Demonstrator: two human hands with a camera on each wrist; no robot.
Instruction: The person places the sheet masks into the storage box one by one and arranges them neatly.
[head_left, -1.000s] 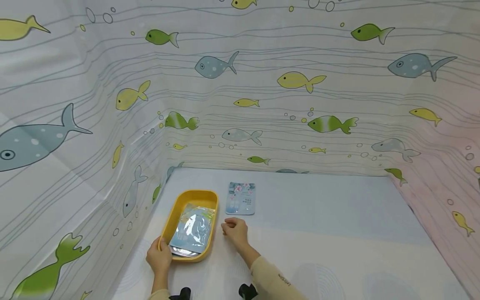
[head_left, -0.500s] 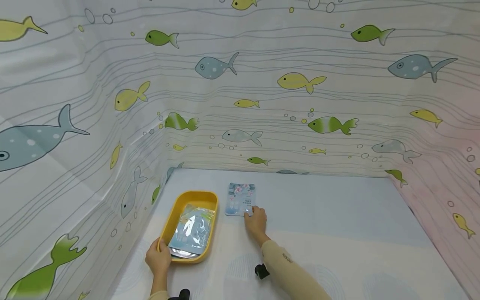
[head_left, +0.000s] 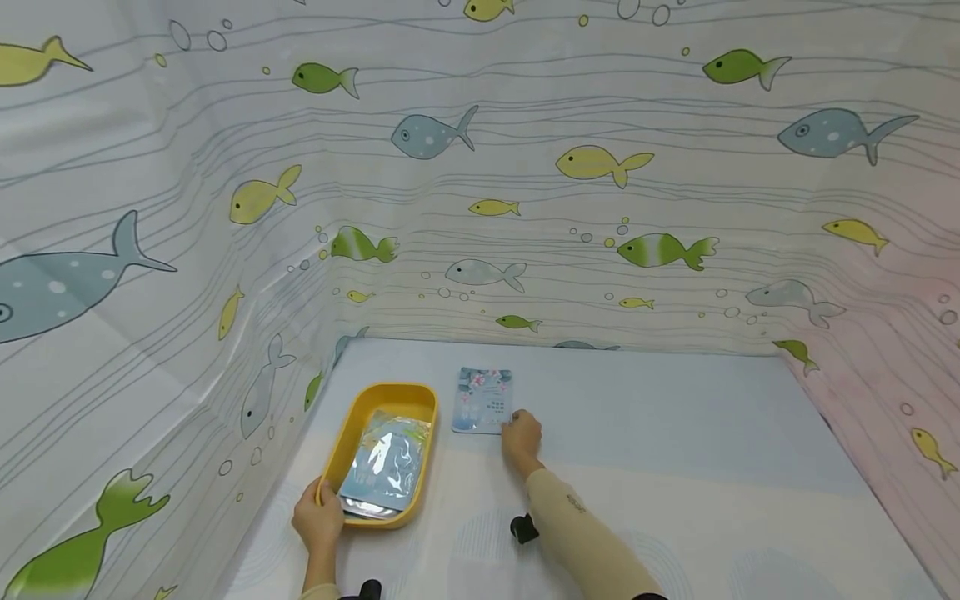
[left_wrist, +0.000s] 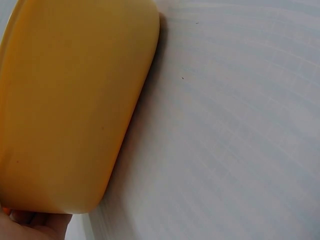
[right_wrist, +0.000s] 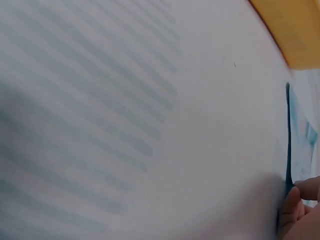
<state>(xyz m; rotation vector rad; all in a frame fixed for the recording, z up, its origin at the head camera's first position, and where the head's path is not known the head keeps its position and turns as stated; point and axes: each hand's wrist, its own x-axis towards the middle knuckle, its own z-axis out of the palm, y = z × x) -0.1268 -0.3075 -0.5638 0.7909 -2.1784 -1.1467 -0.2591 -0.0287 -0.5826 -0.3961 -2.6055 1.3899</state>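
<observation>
A flat blue sachet with pink flowers, looking like a sheet-mask packet [head_left: 480, 400], lies on the table right of the yellow plastic tray [head_left: 397, 396]. My right hand [head_left: 522, 437] is at its lower right corner; in the right wrist view the thumb and a finger [right_wrist: 291, 207] pinch the edge of the packet. The near left corner of the tray is gripped by my left hand [head_left: 318, 517], thumb over the rim. The left wrist view shows the tray's outer wall [left_wrist: 75, 110] with fingers [left_wrist: 40, 227] below it. Inside the tray lie shiny blue packets [head_left: 386, 462], overlapping.
A white table [head_left: 660, 433] with faint pattern stretches to the right. Fish-printed sheeting [head_left: 570, 250] rises behind the table and along both sides. Black wrist-camera parts [head_left: 523, 529] show near the sleeves.
My right hand has moved right and forward from beside the tray to the loose packet's lower right corner and taken hold of its edge. The left hand stays on the tray.
</observation>
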